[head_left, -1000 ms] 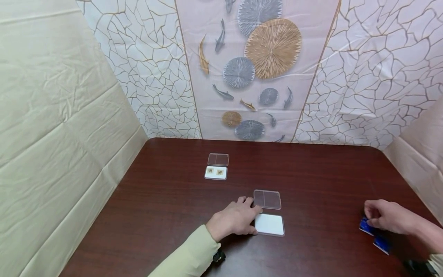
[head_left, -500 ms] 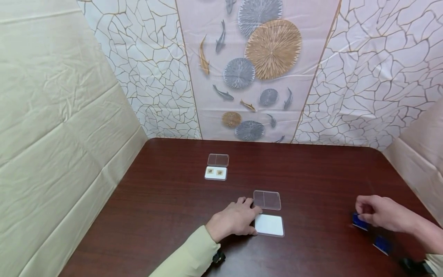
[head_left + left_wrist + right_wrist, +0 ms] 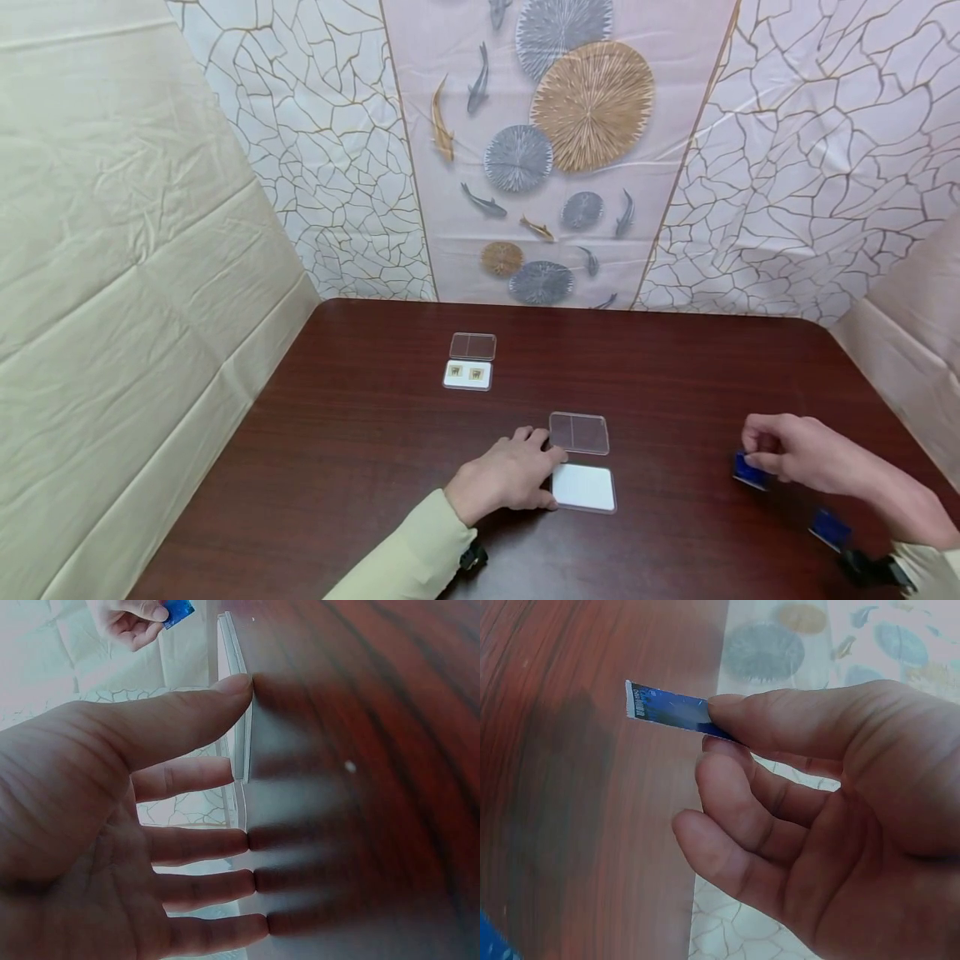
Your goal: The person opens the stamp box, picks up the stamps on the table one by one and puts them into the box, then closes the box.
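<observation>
From the head view, I see the person's left hand point(image 3: 506, 475) spread on the table point(image 3: 360, 467), thumb and forefinger touching the left side of a clear case point(image 3: 583, 487) with a white insert. Its transparent lid point(image 3: 579, 433) lies folded back toward the table's far edge. The right hand point(image 3: 810, 454) pinches a blue packet point(image 3: 750, 472), nearer the table's right edge. A second packet point(image 3: 830, 530) lies by that wrist, on the near side. Closer to the far edge, left of the middle, a farther case point(image 3: 461, 384) holds two small tan squares point(image 3: 477, 374).

In the left wrist view, the thumb tip meets the case's side, while the other fingers reach down straight beside it. The packet shows past them, up off the table.

In the right wrist view, thumb and forefinger grip one end of the packet (its print is too small for me to read), and the remaining fingers curl loosely below.
</observation>
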`<state>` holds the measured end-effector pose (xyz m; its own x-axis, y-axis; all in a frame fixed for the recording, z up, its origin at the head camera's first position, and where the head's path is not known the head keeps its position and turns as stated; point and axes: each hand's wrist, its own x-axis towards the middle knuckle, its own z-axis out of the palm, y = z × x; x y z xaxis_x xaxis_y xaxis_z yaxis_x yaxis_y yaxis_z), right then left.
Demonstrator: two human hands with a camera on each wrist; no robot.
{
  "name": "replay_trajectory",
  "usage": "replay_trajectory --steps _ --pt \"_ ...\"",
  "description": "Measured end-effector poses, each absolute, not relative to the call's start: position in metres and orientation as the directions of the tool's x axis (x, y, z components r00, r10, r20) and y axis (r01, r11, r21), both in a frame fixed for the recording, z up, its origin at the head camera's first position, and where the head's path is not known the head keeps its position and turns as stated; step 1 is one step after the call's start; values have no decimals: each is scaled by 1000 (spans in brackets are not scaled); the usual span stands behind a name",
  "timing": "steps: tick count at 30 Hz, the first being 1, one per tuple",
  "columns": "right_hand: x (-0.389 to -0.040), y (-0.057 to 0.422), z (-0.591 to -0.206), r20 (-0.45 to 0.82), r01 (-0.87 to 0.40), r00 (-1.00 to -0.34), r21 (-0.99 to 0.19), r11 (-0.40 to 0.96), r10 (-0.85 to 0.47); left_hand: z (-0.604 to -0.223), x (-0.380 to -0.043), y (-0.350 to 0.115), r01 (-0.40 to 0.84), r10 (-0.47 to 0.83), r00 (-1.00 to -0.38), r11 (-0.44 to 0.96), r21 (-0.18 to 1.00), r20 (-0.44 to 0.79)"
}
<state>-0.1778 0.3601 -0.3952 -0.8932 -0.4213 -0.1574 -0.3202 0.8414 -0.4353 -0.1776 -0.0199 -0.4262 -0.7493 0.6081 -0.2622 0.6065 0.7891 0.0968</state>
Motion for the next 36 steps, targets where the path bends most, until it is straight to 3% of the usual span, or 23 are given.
replay_trajectory --steps 36 --pt "-201 269 -400 -114 -389 -838 -562 730 -534 -428 -179 -26 620 626 -737 776 113 -254"
